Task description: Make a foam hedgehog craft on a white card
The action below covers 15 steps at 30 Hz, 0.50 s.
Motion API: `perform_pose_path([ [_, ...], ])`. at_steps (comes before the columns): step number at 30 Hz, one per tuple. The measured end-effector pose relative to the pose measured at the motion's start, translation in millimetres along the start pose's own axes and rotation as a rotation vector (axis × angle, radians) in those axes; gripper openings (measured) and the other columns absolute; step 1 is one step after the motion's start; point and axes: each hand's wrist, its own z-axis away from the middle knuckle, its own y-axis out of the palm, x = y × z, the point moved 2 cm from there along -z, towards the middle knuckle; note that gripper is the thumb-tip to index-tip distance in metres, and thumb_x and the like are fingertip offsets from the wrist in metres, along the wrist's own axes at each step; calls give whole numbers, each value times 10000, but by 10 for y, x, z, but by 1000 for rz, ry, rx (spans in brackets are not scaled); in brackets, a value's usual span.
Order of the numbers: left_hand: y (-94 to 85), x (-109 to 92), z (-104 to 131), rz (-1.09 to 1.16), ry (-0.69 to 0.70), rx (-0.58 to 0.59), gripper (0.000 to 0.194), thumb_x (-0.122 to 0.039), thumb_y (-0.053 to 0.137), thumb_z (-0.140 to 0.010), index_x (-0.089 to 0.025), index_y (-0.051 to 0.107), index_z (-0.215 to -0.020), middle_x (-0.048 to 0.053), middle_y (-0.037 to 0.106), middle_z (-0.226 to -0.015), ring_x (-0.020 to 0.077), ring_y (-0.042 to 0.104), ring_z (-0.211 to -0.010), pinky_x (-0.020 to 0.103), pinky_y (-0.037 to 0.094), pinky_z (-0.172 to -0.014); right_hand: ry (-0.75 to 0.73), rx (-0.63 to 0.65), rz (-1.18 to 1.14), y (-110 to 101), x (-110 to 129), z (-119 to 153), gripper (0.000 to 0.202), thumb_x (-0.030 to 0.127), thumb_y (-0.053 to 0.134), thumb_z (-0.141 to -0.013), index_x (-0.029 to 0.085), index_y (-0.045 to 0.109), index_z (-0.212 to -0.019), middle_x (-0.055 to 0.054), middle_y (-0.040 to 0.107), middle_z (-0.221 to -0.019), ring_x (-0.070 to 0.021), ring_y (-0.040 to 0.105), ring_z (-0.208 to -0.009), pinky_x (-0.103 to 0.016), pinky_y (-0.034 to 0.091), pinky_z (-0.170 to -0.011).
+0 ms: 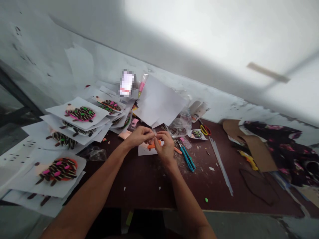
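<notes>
My left hand and my right hand meet at the middle of the table, fingertips pinched close together. Between them is something small that looks clear, perhaps plastic, too blurred to name. Just below lies a white paper card with an orange shape on it, partly covered by my right hand. Right of that hand, teal-handled scissors or snips rest on the dark red table. A small hedgehog picture card sits farther back, beside red and yellow-handled scissors.
Stacked hedgehog picture sheets fill the left side. Blank white sheets and clear plastic bags lie at the back near a lit phone. To the right are glue sticks, a yellow glue gun, cardboard and dark floral cloth.
</notes>
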Motion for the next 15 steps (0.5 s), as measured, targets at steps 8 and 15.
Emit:
perform_pose_path([
  [8,-58,-90,21,11,-12,-209,207,-346,686,-739,-155,608,-727,19,673,-678,119,625,-570,215,489,-504,162,-217,-94,-123,-96,-64,79,240,547,-873,210,620,-883,-47,660,-880,-172,599,-766,-293,485,-695],
  [15,-170,-142,36,159,-41,-264,399,-205,595,-621,-142,697,-1002,18,717,-704,74,481,-411,201,339,-393,137,-83,-211,-104,-75,-31,123,213,538,-845,215,640,-776,-70,661,-996,-211,613,-966,-327,496,-801],
])
